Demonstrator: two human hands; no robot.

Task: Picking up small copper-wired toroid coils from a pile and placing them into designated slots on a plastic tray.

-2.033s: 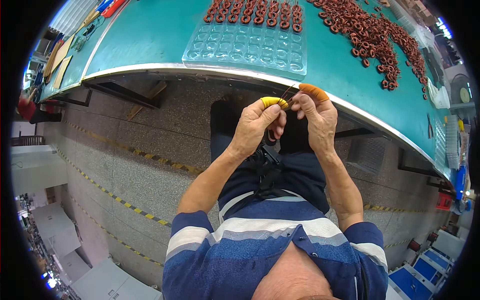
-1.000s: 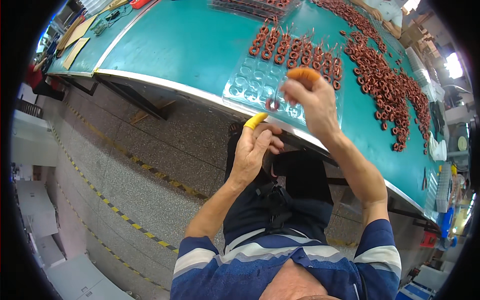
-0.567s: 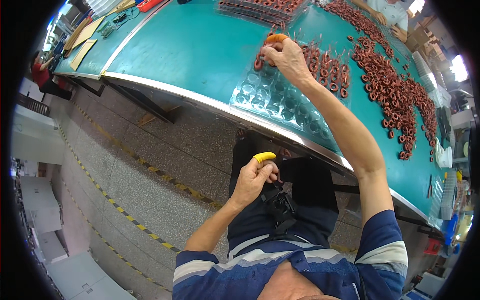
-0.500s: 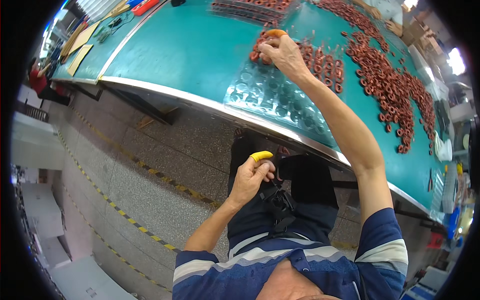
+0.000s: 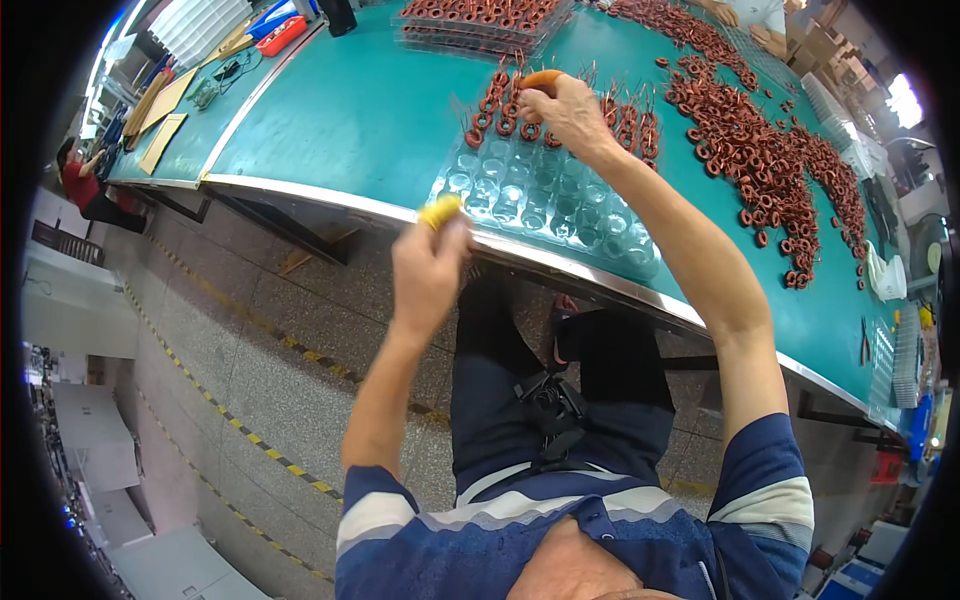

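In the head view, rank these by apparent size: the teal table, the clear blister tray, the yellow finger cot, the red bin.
1. Teal table
2. Clear blister tray
3. Red bin and yellow finger cot: similar, and the cot sits nearer the camera, so unranked.

Flat brown cardboard sheets (image 5: 160, 120) are laid on the far left end of the green table (image 5: 360, 120). A red shallow box (image 5: 281, 35) and a blue one (image 5: 270, 15) are set beyond them near the far edge. Brown cartons (image 5: 812, 25) are stacked at the upper right. No screens or signs are seen.
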